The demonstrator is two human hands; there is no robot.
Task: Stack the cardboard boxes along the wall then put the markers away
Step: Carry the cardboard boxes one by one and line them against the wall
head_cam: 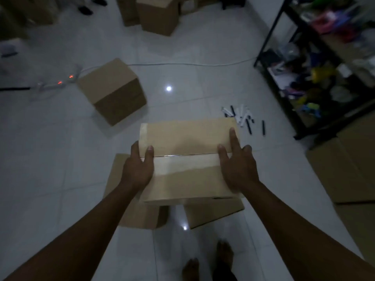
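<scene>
I hold a taped cardboard box [188, 138] between both hands, above the floor in front of me. My left hand [138, 169] grips its left edge, thumb on top and fingers round the side. My right hand [237, 169] grips the right edge, with thumb and index finger lying on the top. Two more cardboard boxes sit on the floor beneath it, one at the left [140, 216] and one at the right [213, 211]. Several black and white markers [241, 116] lie scattered on the tiles just beyond the held box.
Another box [113, 90] stands tilted on the floor at the left, and more boxes [158, 15] stand at the back. A black shelf rack [316, 67] full of items lines the right side, with cardboard [349, 169] below it. A power strip [58, 83] and cable [182, 64] cross the floor.
</scene>
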